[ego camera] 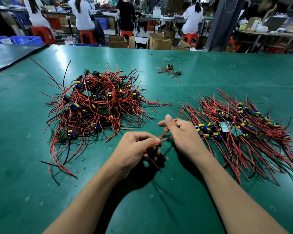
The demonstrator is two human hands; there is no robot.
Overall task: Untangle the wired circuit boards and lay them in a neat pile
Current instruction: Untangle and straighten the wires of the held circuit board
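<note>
So both hands are working one piece, low in the middle of the green table (210, 68). The left hand (134, 146) is curled around a small circuit board (154, 148). You can only see a bit of yellow component peeking out between the fingers; the rest is hidden in the grip. A black wire (155, 164) hangs out the bottom of that fist, its tip down near the mat.

The board's red wires (162, 135) run up and to the right, straight into the right hand (183, 134). It pinches them between thumb and curled fingers, with the thumb sticking up. The wire ends poke out past the thumb toward the far right. The two hands are close together but not touching, with the red leads bridging the gap.

To the far left of the hands sits the tangled heap (95, 105), a proper rat's nest of boards with red and black leads going everywhere. Just right of the right hand is the sorted pile (240, 130), with the boards lined up in a band and the wires fanned out roughly parallel. A little stray cluster (170, 70) sits on its own further back.

Beyond the table, people sit on red stools (87, 36) at benches, with cardboard boxes (159, 41) on the floor.
</note>
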